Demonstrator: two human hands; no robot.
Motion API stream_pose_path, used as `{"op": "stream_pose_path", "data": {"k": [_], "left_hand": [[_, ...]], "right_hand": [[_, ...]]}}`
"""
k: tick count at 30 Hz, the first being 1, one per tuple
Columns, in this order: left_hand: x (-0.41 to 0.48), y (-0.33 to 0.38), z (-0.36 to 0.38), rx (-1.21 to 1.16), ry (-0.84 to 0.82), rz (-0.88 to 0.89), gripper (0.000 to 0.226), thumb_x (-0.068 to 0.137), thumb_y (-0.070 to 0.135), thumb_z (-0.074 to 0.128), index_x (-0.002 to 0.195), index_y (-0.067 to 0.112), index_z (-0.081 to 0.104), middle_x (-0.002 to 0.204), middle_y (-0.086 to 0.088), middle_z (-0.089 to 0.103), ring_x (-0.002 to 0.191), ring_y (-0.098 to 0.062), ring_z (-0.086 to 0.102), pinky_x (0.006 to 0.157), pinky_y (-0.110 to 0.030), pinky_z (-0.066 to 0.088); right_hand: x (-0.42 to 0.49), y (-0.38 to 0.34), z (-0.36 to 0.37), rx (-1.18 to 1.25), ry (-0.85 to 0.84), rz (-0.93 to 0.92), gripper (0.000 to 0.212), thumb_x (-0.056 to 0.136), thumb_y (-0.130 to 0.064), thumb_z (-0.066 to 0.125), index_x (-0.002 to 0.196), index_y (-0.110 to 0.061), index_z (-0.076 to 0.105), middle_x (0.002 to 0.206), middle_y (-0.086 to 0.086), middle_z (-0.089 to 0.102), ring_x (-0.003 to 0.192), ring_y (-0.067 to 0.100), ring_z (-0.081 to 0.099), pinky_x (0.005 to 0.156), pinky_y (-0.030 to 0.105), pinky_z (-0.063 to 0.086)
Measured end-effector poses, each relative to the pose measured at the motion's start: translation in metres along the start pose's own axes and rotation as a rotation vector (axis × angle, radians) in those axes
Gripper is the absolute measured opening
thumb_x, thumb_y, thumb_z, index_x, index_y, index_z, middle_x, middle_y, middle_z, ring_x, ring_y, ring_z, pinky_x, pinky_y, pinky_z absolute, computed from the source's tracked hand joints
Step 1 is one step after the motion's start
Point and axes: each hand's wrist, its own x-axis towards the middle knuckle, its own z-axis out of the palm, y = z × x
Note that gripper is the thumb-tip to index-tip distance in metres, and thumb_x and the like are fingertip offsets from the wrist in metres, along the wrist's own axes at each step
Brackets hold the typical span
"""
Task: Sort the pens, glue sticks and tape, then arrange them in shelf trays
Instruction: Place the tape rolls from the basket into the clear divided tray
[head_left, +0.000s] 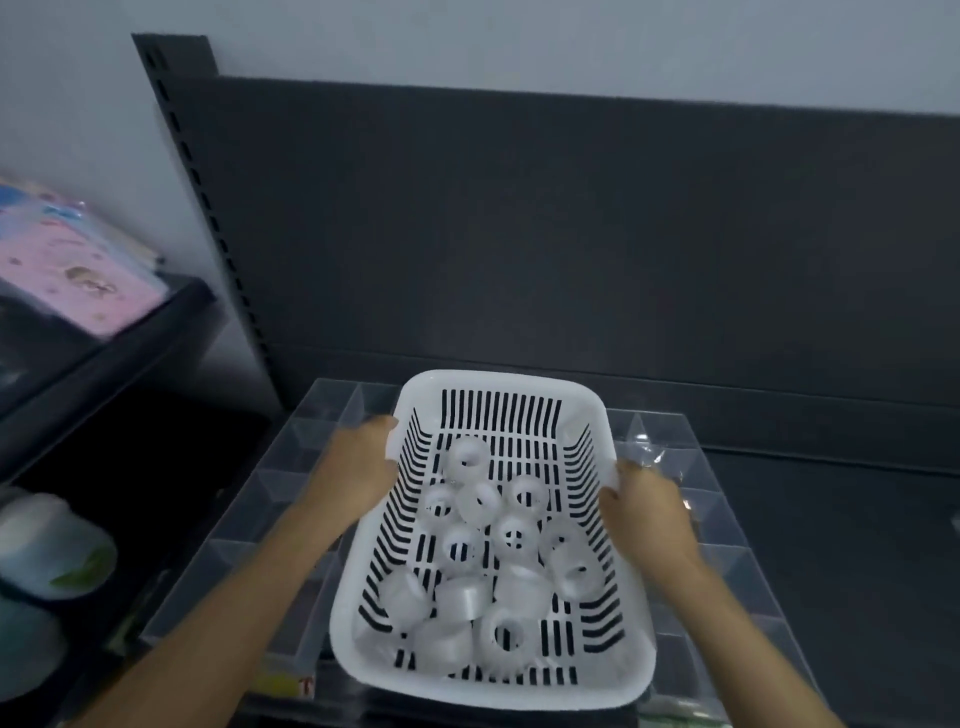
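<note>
Basket (488, 693) of tape rolls (462, 597), left hand (358, 462) and right hand (644, 512) gripping its side rims, clear tray (727, 561) beneath both hands.

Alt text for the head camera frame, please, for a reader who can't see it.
The left hand and right hand grip the side rims of a white slotted basket holding about a dozen white tape rolls. It is over a clear divided tray on a dark shelf.
</note>
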Motion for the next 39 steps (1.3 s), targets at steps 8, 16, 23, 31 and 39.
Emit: {"op": "stream_pose_path", "data": {"k": [8, 16, 23, 31, 39], "left_hand": [[0.016, -0.009, -0.002, 0.096, -0.144, 0.046, 0.032, 0.085, 0.003, 0.053, 0.118, 0.005, 0.056, 0.106, -0.010, 0.065, 0.090, -0.024, 0.065, 0.078, -0.041, 0.057], [0.027, 0.002, 0.011, 0.095, -0.233, 0.187, 0.015, 0.084, 0.002, 0.053, 0.097, 0.006, 0.060, 0.090, -0.007, 0.066, 0.074, -0.018, 0.064, 0.066, -0.042, 0.058], [0.030, 0.000, 0.009, 0.239, -0.254, 0.204, 0.012, 0.084, 0.007, 0.053, 0.094, 0.013, 0.056, 0.089, -0.004, 0.062, 0.078, -0.020, 0.063, 0.069, -0.040, 0.057], [0.034, 0.030, 0.025, 0.322, -0.230, 0.503, 0.037, 0.082, 0.001, 0.054, 0.117, 0.012, 0.055, 0.119, -0.002, 0.048, 0.112, -0.022, 0.049, 0.088, -0.036, 0.049], [0.050, 0.043, 0.055, 0.480, -0.586, 0.569, 0.081, 0.084, -0.010, 0.046, 0.151, 0.027, 0.019, 0.138, -0.003, 0.038, 0.117, -0.025, 0.048, 0.093, -0.039, 0.048]], "right_hand": [[-0.003, -0.010, 0.009, -0.126, 0.026, 0.109, 0.018, 0.088, -0.005, 0.043, 0.071, -0.009, 0.047, 0.069, 0.003, 0.053, 0.055, 0.013, 0.050, 0.042, 0.021, 0.034], [-0.008, -0.002, 0.001, -0.206, 0.102, 0.188, 0.012, 0.090, -0.003, 0.041, 0.080, -0.008, 0.044, 0.069, -0.002, 0.041, 0.055, 0.009, 0.043, 0.043, 0.019, 0.027], [-0.007, -0.002, 0.006, -0.220, 0.115, 0.174, 0.015, 0.091, -0.004, 0.044, 0.099, -0.002, 0.056, 0.084, 0.006, 0.053, 0.059, 0.010, 0.045, 0.046, 0.019, 0.030], [-0.004, -0.024, 0.031, -0.244, 0.213, -0.129, 0.028, 0.085, 0.003, 0.050, 0.111, 0.001, 0.060, 0.117, 0.013, 0.055, 0.106, 0.028, 0.053, 0.084, 0.031, 0.051], [0.004, -0.018, 0.047, -0.155, -0.037, -0.148, 0.028, 0.086, 0.002, 0.048, 0.112, 0.000, 0.059, 0.116, 0.013, 0.055, 0.093, 0.027, 0.058, 0.081, 0.032, 0.051]]}}
